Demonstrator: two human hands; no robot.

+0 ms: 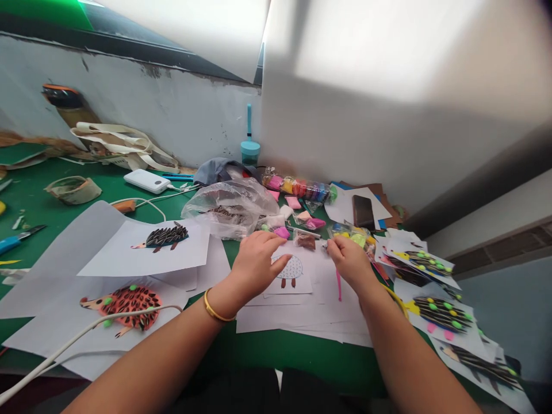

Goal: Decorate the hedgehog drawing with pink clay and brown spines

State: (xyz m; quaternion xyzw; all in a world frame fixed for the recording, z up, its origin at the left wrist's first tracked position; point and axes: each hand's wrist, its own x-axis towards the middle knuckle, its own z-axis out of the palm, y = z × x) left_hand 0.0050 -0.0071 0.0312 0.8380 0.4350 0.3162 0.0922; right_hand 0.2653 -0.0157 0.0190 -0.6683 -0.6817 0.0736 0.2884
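My left hand (261, 265), a gold bangle on its wrist, hovers with thumb and fingers apart over the left edge of a small drawing (290, 270). The drawing shows a scalloped oval body with two brown legs and lies on white sheets (276, 317). My right hand (345, 259) is closed at the right of the sheets, and what its fingers hold is too small to name. A thin pink tool (338, 286) shows just below it. Between the hands, beyond the drawing, lies a clear packet of brown clay (305, 240).
Hedgehog pictures (167, 236) lie at left, with more (444, 313) at right. Behind are a plastic bag of seeds (230, 210), colourful clay tubs (299, 187), clay packets, a phone (363, 211) and a white power bank (146, 181). A cable (86, 329) crosses the left; a knife (19, 238) lies far left.
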